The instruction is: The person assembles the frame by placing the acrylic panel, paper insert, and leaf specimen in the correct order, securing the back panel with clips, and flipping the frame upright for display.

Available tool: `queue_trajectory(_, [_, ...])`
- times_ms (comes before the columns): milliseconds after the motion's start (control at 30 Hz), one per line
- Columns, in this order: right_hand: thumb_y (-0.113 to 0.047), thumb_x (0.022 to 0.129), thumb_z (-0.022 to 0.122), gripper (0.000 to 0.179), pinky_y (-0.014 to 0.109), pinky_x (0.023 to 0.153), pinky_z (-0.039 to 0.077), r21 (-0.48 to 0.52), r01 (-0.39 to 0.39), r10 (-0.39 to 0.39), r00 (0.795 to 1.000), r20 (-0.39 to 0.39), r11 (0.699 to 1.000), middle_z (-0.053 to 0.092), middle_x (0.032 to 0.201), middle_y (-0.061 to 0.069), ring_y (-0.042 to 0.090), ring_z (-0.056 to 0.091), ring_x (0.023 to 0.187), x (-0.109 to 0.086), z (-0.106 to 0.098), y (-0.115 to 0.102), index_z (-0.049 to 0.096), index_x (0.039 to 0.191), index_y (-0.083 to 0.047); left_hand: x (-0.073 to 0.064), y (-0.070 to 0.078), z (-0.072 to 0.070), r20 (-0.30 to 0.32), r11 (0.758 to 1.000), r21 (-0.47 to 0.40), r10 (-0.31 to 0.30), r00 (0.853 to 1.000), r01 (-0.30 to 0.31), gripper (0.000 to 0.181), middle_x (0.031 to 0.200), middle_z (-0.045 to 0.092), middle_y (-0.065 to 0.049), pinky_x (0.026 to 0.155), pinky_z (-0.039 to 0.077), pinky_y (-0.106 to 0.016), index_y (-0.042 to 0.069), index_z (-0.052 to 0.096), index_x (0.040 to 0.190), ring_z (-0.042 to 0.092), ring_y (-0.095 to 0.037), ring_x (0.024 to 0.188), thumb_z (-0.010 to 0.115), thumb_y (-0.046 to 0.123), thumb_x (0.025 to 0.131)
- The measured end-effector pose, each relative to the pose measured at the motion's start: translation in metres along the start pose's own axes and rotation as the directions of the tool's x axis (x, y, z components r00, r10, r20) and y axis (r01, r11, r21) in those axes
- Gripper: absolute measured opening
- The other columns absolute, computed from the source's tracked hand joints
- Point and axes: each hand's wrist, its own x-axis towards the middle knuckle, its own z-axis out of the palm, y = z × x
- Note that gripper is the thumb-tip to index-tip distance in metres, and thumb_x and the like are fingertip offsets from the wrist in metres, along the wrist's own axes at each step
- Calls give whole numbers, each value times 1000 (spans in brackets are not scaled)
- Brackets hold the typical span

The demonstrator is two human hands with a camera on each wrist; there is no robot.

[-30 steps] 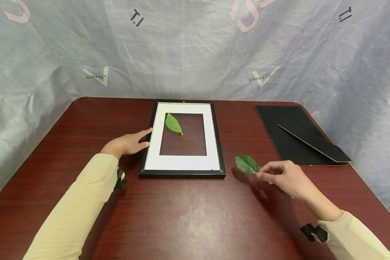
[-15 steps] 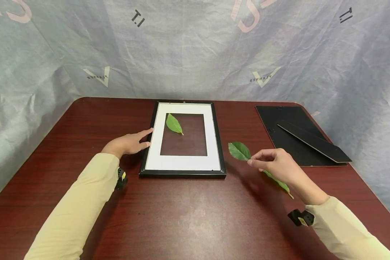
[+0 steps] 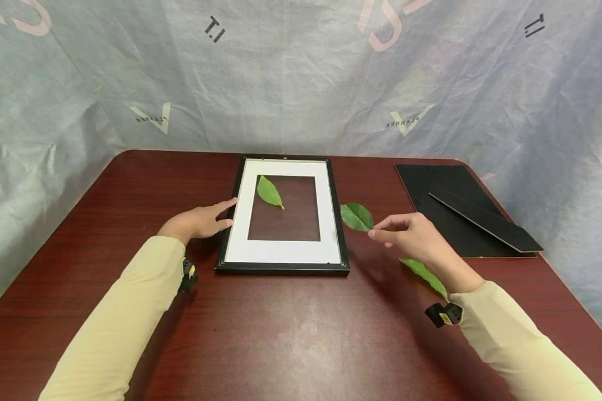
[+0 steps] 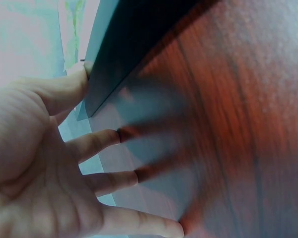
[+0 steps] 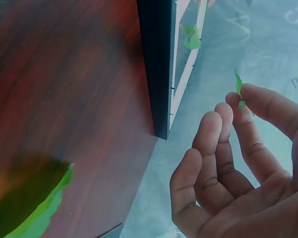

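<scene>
A black picture frame with a white mat lies flat on the table. Inside the mat's window, toward its upper left, rests a light green leaf. My left hand touches the frame's left side, its thumb against the edge and its other fingers stretched toward the tabletop in the left wrist view. Between thumb and index finger, my right hand pinches a darker green leaf by its stem end, just right of the frame. Another leaf lies on the table beneath the right forearm.
At the back right lies a black backing board with its easel leg sticking up at an angle. A pale printed cloth hangs behind and beside the dark red wooden table.
My right hand has moved left and away from me with the pinched leaf, closer to the frame. The leaf under that arm has come into view. My left hand stays put.
</scene>
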Motion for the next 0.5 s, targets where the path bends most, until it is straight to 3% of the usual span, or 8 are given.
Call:
queue_trajectory(300, [-37, 94, 74, 36, 43, 92, 45, -25, -33, 32, 999, -9, 999, 72, 114, 12, 34, 63, 103, 22, 6, -12, 77, 114, -8, 0, -1, 0, -2, 1000, 15, 5, 1000, -5, 66, 162, 19, -31, 114, 28, -64, 9, 7, 164, 33, -53, 142, 41, 30, 112])
queue_trajectory(500, [-35, 94, 74, 34, 45, 93, 46, -14, -52, 52, 998, -22, 999, 72, 116, 14, 35, 63, 104, 36, 13, -19, 76, 113, -7, -1, 0, -1, 0, 1000, 10, 12, 1000, -12, 66, 163, 19, -31, 114, 27, -64, 9, 7, 164, 32, -53, 142, 41, 29, 112])
